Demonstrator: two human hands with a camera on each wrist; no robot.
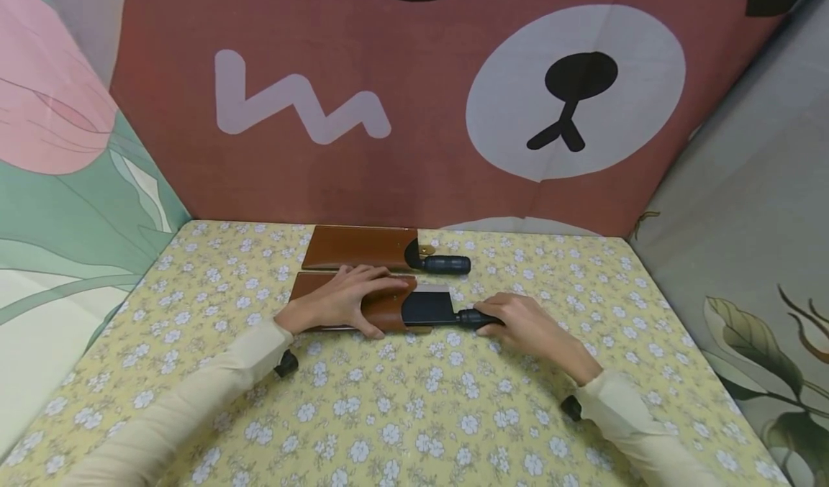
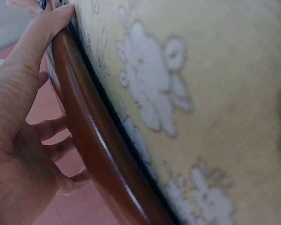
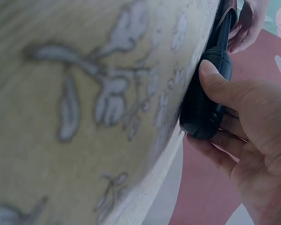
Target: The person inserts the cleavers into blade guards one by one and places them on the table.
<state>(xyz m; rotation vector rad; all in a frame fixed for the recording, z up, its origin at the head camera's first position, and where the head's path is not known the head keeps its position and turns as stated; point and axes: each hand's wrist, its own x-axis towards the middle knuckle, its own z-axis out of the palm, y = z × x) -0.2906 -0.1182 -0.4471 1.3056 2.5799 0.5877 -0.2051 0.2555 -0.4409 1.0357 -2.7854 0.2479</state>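
Observation:
A cleaver with a dark blade (image 1: 429, 307) and black handle lies partly inside a brown leather sheath (image 1: 393, 306), the blade's handle end showing outside. My left hand (image 1: 350, 293) spans the sheath from above, thumb at its near edge and fingers toward its far edge. In the left wrist view, the sheath's glossy side (image 2: 91, 126) runs between thumb and fingers. My right hand (image 1: 521, 326) grips the cleaver's handle (image 1: 476, 319) at its end. Seen from the right wrist, the thumb lies along the black handle (image 3: 201, 105) with the fingers around its other side.
Just behind lies a second brown sheath (image 1: 356, 248), with a black handle (image 1: 447, 265) sticking out to the right and an open strap (image 1: 427, 249). A yellow flowered cloth (image 1: 388, 415) covers the table. A reddish printed backdrop (image 1: 414, 170) rises at its far edge.

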